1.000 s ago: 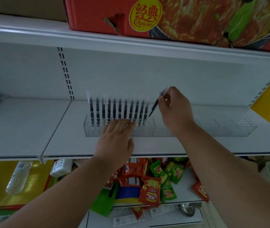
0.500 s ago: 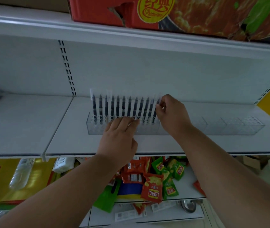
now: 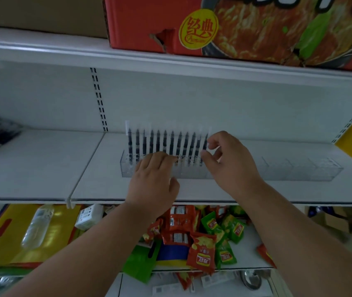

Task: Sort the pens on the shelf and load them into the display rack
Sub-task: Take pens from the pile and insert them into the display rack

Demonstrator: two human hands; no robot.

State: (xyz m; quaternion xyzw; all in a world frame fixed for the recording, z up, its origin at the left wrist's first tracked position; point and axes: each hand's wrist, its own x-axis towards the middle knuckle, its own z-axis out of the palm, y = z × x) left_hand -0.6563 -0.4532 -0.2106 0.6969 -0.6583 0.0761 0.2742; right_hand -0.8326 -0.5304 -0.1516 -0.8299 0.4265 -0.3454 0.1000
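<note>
The left hand lies flat-fingered on the display rack, likely steadying it, while the right hand, fingers loosely curled and empty, hovers at three o'clock of the upright pens.

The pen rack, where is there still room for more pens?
The clear rack has bare slots right of the right hand, out to its far end. The left part is crowded: pens stand in a tight row, and the left hand rests there.

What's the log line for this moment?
left hand: flat on rack | right hand: open by last pen | pens: upright row
</note>
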